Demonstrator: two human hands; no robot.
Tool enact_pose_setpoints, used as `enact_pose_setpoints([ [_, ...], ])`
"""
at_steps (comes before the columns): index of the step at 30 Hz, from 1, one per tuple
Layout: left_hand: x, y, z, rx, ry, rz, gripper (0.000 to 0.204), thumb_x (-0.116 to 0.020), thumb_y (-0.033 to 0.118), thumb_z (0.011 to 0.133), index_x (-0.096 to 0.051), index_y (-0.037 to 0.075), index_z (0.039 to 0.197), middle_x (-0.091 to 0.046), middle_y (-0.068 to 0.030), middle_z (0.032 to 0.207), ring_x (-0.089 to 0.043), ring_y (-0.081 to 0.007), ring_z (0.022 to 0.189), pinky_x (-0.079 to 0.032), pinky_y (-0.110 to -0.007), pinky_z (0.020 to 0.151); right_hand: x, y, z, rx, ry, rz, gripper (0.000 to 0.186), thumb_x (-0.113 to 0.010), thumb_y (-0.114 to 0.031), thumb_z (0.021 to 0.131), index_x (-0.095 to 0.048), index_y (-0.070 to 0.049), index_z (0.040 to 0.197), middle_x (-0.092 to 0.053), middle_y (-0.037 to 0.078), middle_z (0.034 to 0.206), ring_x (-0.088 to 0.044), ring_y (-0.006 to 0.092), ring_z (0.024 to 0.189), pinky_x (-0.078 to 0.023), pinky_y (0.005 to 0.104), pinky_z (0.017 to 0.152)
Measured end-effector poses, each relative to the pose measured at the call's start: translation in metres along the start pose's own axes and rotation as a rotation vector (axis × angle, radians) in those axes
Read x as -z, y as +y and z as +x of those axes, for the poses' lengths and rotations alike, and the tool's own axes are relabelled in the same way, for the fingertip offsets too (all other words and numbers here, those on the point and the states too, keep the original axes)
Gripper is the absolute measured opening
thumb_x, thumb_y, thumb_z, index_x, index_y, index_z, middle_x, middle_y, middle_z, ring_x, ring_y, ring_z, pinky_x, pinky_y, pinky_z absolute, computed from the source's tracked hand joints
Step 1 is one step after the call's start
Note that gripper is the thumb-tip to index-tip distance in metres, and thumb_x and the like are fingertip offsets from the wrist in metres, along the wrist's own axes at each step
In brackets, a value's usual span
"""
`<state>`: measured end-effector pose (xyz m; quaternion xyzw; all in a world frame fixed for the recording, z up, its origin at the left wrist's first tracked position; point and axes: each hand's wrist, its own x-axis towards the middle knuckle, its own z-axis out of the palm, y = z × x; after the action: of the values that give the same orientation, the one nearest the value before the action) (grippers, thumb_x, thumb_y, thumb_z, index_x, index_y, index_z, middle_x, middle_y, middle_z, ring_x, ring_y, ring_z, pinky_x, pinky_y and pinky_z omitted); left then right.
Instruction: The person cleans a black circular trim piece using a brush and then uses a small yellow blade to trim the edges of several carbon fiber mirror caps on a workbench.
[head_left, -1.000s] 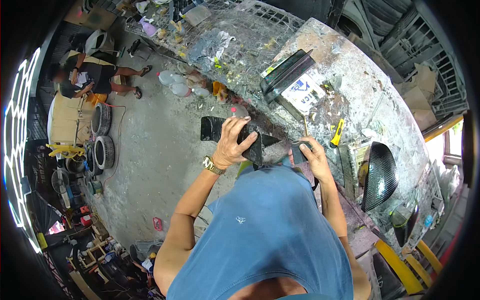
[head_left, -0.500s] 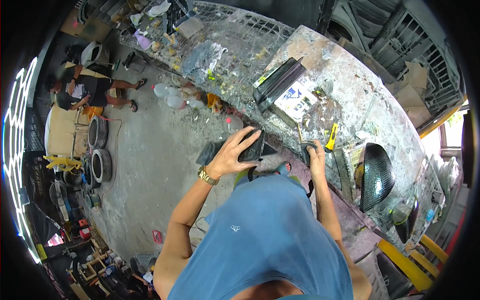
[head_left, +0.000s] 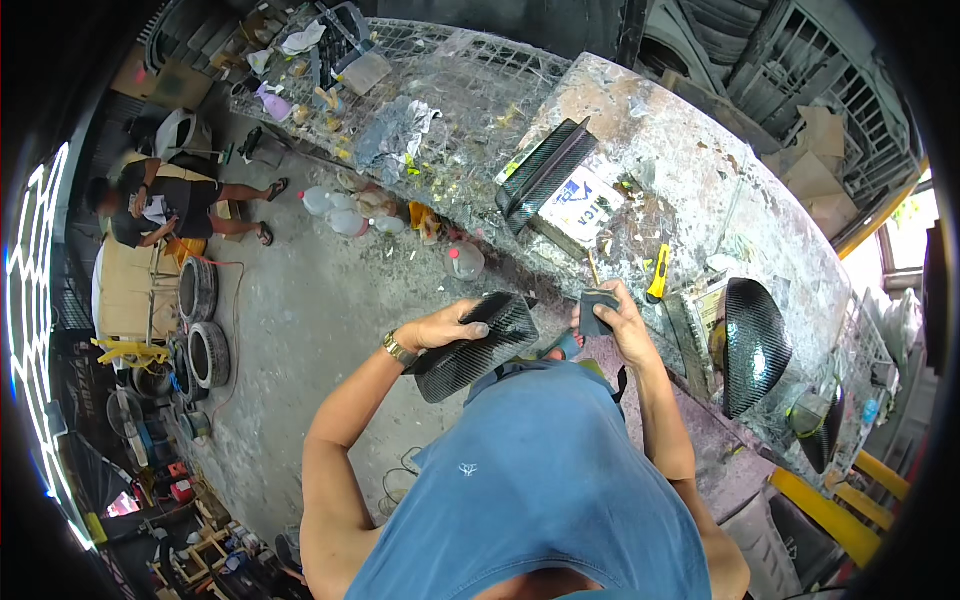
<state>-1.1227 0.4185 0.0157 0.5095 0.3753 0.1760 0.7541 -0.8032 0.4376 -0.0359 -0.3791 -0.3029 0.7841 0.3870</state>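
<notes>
My left hand [head_left: 447, 328], wearing a gold watch, is closed on a black carbon-fibre panel [head_left: 468, 366] held out over the floor. Its woven surface faces up, with my thumb lying across it. In my right hand [head_left: 632, 328] is a folded piece of dark grey sandpaper [head_left: 597, 312], gripped between thumb and fingers beside the bench edge. A thin brown stick [head_left: 593, 268] lies just beyond it. Close by on the workbench [head_left: 690, 130] rests a yellow utility knife [head_left: 659, 274]. Another carbon-fibre piece [head_left: 545, 172] sits farther off, next to a white printed container [head_left: 582, 212].
A glossy curved carbon-fibre shell [head_left: 757, 348] and a smaller one [head_left: 820, 430] lie at the bench's right. Plastic bottles [head_left: 465, 262] stand on the floor below its edge. Tyres [head_left: 207, 354] line the left, near another person [head_left: 160, 200]. Yellow bars [head_left: 825, 515] are at lower right.
My left hand has turned the carbon-fibre panel so its broad woven face shows, and drawn it slightly nearer. My right hand has moved a little left, bringing the sandpaper into fuller view.
</notes>
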Motion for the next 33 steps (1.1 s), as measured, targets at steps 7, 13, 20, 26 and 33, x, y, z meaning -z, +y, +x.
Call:
enact_pose_setpoints([
  [7,0.003,-0.015,-0.004,0.19,0.111,-0.151,0.066,-0.06,0.047,0.091,-0.043,0.001,0.135,-0.056,-0.0083,0.123,-0.053,-0.014,0.11,-0.044,-0.031,0.094,-0.004,0.023,-0.005,0.234,0.209,-0.724,0.026,-0.052,-0.007,0.088,-0.041,-0.006,0.111,-0.053,0.01,0.096,-0.051,0.02,0.091,-0.042,0.0334,0.084],
  [13,-0.005,-0.022,-0.006,0.261,-0.012,-0.428,0.065,-0.056,0.046,0.093,-0.039,0.002,0.138,-0.056,-0.0081,0.126,-0.057,-0.0146,0.108,-0.048,-0.03,0.092,-0.017,-0.002,-0.024,0.225,0.075,-0.76,0.033,-0.064,-0.01,0.086,-0.045,-0.005,0.112,-0.055,0.009,0.105,-0.053,0.0202,0.098,-0.042,0.0337,0.089],
  [20,-0.01,-0.082,-0.016,0.432,-0.036,-0.27,0.071,-0.053,0.047,0.095,-0.033,-0.002,0.142,-0.051,-0.0112,0.131,-0.052,-0.0144,0.114,-0.044,-0.029,0.096,-0.011,-0.029,-0.034,0.085,-0.192,-0.628,0.043,-0.068,-0.009,0.083,-0.057,-0.003,0.124,-0.06,0.007,0.116,-0.056,0.0173,0.108,-0.042,0.032,0.097],
  [26,-0.026,-0.05,-0.011,0.437,-0.087,-0.342,0.067,-0.053,0.047,0.094,-0.042,-0.004,0.136,-0.056,-0.0094,0.123,-0.055,-0.013,0.107,-0.046,-0.026,0.091,-0.014,-0.02,-0.043,-0.034,-0.184,-0.299,0.032,-0.07,-0.005,0.081,-0.059,-0.002,0.111,-0.061,0.01,0.107,-0.058,0.0148,0.1,-0.047,0.0298,0.087],
  [33,-0.031,-0.035,-0.003,0.427,-0.207,-0.29,0.07,-0.056,0.054,0.09,-0.049,-0.003,0.129,-0.058,-0.0077,0.118,-0.053,-0.0127,0.105,-0.044,-0.027,0.091,-0.033,-0.014,-0.026,0.19,-0.248,-0.456,0.015,-0.071,-0.002,0.079,-0.066,0.0,0.092,-0.063,0.007,0.093,-0.059,0.0166,0.087,-0.045,0.0291,0.079],
])
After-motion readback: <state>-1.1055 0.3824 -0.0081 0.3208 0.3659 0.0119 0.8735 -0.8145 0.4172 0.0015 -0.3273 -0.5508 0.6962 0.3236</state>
